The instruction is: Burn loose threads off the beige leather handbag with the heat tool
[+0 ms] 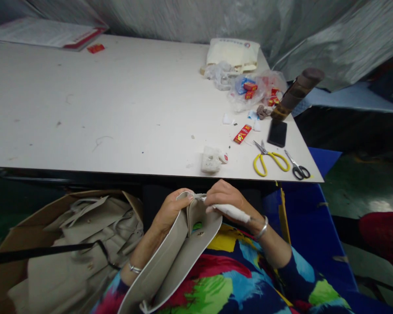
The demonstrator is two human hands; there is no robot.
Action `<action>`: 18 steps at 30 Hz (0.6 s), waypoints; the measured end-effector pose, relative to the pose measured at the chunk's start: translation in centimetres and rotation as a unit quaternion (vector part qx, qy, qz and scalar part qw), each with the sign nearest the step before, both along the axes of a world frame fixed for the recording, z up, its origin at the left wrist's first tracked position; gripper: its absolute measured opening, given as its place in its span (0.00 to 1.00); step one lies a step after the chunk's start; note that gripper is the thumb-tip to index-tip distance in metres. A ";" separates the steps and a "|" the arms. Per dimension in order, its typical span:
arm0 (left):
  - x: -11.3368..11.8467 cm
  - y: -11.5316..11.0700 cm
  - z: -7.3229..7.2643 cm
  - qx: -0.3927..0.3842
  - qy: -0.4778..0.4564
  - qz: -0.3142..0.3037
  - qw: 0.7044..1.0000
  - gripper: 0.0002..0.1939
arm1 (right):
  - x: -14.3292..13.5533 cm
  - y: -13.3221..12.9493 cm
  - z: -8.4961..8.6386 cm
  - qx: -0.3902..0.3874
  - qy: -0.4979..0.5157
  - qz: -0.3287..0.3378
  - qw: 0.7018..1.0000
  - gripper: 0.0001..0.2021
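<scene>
A beige handbag [175, 266] lies tilted across my lap, its mouth gaping toward me and a metal snap visible inside. My left hand [170, 211] grips its upper rim, thumb over the edge. At the same top corner, my right hand [225, 197] is closed, with a slender white piece that looks like folded cloth [232, 212] sticking out below the fingers toward the wrist. The right fingertips meet the bag's edge; exactly what they pinch there is hidden. A white porous block [210, 160] with a small round-ended white item sits on the table just beyond my hands.
Yellow-handled scissors [268, 159], black-handled scissors [298, 166], a phone [277, 133], a red packet [242, 134] and a dark bottle [294, 96] occupy the table's right side. Plastic bags [249, 89] lie behind. A cardboard box [26, 231] of beige bags stands at lower left.
</scene>
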State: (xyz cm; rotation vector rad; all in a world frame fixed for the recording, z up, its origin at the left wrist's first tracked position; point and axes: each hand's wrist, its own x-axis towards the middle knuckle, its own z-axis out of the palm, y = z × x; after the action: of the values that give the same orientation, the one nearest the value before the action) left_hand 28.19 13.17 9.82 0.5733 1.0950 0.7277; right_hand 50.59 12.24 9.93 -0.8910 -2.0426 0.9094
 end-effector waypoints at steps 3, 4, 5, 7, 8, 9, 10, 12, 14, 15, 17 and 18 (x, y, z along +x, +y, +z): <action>0.2 -0.2 0.0 0.004 0.003 -0.004 1.000 0.27 | 0.8 -0.4 0.8 0.042 -0.053 0.019 0.998 0.10; 0.3 -0.2 0.2 0.012 0.010 -0.004 1.000 0.27 | 0.9 -0.6 0.9 0.031 -0.027 0.012 0.999 0.11; 0.5 -0.3 0.3 0.022 0.018 -0.007 1.000 0.26 | 1.0 -0.7 1.0 0.012 0.015 -0.003 1.000 0.11; 0.7 -0.6 0.5 0.043 0.033 -0.012 0.998 0.24 | 1.0 -1.1 1.1 -0.038 0.101 -0.059 0.992 0.11; 0.8 -0.7 0.6 0.055 0.040 -0.014 0.998 0.23 | 0.8 -1.2 1.0 -0.064 0.131 -0.091 0.985 0.11; 0.8 -0.9 0.7 0.070 0.049 -0.016 0.996 0.22 | 0.4 -1.4 0.9 -0.091 0.150 -0.118 0.977 0.11; 0.9 -1.0 0.7 0.090 0.064 -0.017 0.994 0.20 | 0.0 -1.5 0.8 -0.118 0.160 -0.135 0.971 0.11; 0.9 -1.4 0.8 0.136 0.106 -0.019 0.985 0.17 | -1.0 -1.8 0.6 -0.167 0.163 -0.143 0.962 0.11; 1.0 -1.7 1.0 0.178 0.158 -0.026 0.971 0.15 | -2.0 -2.1 0.5 -0.196 0.148 -0.150 0.958 0.12; 1.0 -1.8 1.3 0.195 0.181 -0.031 0.963 0.14 | -2.4 -2.4 0.5 -0.199 0.139 -0.163 0.956 0.13; 1.2 -2.1 2.0 0.223 0.220 -0.035 0.949 0.12 | -2.9 -2.9 0.6 -0.192 0.125 -0.194 0.954 0.13; 1.3 -2.2 2.3 0.234 0.234 -0.036 0.943 0.11 | -3.0 -3.2 0.8 -0.187 0.123 -0.207 0.952 0.13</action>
State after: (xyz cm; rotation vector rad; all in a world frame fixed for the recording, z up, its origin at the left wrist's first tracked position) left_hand 29.50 10.97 12.16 1.2359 1.3341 0.8140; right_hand 47.60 9.01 10.70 -1.2796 -1.4167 1.1192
